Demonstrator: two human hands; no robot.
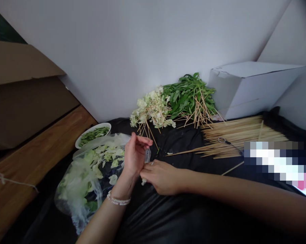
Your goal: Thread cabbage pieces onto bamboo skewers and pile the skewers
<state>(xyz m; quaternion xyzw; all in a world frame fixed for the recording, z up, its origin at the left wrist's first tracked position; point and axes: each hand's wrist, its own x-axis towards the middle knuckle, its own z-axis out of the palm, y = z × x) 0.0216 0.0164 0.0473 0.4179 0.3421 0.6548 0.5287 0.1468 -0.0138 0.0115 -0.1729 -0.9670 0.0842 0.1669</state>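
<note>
My left hand (137,156) is raised beside the plastic bag, thumb up and fingers loosely bent, nothing visible in it. Against its wrist, my right hand (161,178) is closed, palm down; a small pale piece, perhaps cabbage (144,182), pokes out below its fingers. The clear plastic bag (78,176) lies open at the left, holding torn cabbage leaves (112,154). Beyond my hands, skewered cabbage (153,106) is heaped by the wall, touching skewered leafy greens (186,95). Many bare bamboo skewers (234,135) are spread at the right.
A white bowl (109,126) of cut green vegetables stands behind the bag. Black sheeting (183,217) covers the work surface. A white box (254,88) stands back right, a cardboard box (23,91) at left. A cord loop (221,140) lies over the skewers; a pixelated patch hides something nearby.
</note>
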